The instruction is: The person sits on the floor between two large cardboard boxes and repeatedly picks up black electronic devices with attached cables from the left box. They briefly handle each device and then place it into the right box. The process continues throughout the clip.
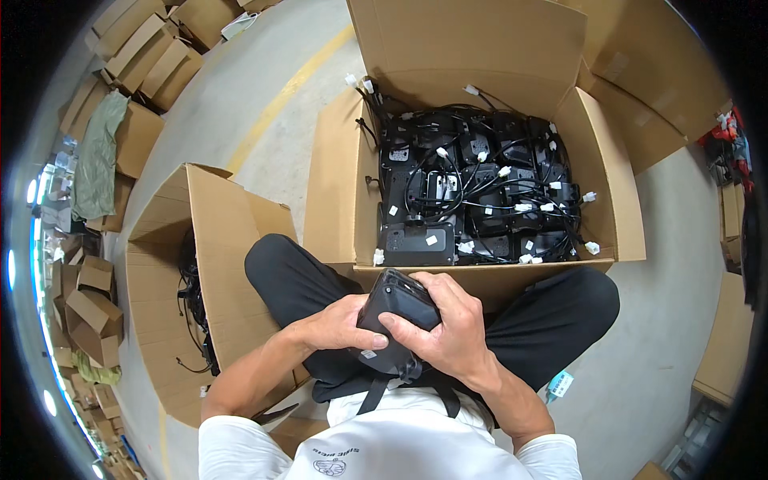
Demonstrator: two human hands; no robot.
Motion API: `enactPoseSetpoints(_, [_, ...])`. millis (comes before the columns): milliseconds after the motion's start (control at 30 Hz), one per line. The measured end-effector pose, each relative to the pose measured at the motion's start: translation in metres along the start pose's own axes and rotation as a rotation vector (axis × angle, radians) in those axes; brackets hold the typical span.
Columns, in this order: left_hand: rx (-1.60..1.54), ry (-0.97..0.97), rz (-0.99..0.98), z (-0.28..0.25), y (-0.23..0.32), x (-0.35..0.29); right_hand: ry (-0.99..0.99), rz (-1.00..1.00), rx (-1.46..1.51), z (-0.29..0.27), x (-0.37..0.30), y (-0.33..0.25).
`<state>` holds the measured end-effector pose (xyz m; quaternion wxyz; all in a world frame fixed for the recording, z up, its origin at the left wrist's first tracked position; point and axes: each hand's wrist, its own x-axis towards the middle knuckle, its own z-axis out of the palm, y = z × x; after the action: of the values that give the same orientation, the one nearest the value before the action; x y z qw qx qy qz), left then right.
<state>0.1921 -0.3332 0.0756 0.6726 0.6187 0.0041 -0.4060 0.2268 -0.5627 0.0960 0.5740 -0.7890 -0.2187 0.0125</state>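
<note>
Between my two hands, over my lap, is a black plastic box-shaped unit (398,302) with rounded edges and a small white label. My left hand (346,326) grips its left side, thumb across the top face. On its right side my right hand (445,326) is wrapped round it, thumb pressed on the top. The fingers beneath the unit are hidden. Just ahead of my knees stands an open cardboard box (332,188) full of similar black units (420,242), with black cables (472,196) and white plug connectors (592,248) lying over them.
A second open carton (240,280) at my left holds more black cabled parts (192,304). A large carton (648,64) stands at the far right. Stacked cardboard boxes (144,56) line the left side. A yellow line (280,100) crosses the grey floor. A small blue-and-white item (562,385) lies by my right leg.
</note>
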Motion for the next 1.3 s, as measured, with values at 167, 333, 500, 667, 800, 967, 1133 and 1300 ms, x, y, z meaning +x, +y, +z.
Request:
enactPoseSetpoints(167, [-0.046, 0.018, -0.027, 0.002, 0.001, 0.001, 0.037, 0.042, 0.072, -0.002, 0.001, 0.010])
enactPoseSetpoints(333, [0.255, 0.221, 0.033, 0.022, 0.036, -0.004, 0.035, 0.160, 0.252, -0.017, 0.004, 0.025])
enactPoseSetpoints(500, [1.177, 0.482, 0.686, 0.023, 0.088, -0.004, -0.185, 0.205, 0.443, -0.074, 0.031, 0.030])
enactPoseSetpoints(667, [1.750, 0.725, 1.130, 0.045, 0.153, 0.013, -0.219, 0.396, 0.708, -0.120, 0.069, -0.023])
enactPoseSetpoints(800, [1.854, 0.808, 1.230, 0.038, 0.164, 0.034, -0.137, 0.484, 0.606, -0.132, 0.088, -0.032])
enactPoseSetpoints(967, [1.692, 0.697, 1.089, 0.007, 0.147, 0.042, -0.068, 0.402, 0.282, -0.140, 0.095, -0.008])
enactPoseSetpoints(1133, [1.507, 0.773, 0.708, -0.042, 0.119, 0.010, -0.116, 0.478, 0.024, -0.177, 0.127, 0.071])
enactPoseSetpoints(1300, [1.548, 0.870, 0.373, -0.083, 0.084, -0.064, -0.488, 1.149, 0.122, -0.178, 0.104, 0.184])
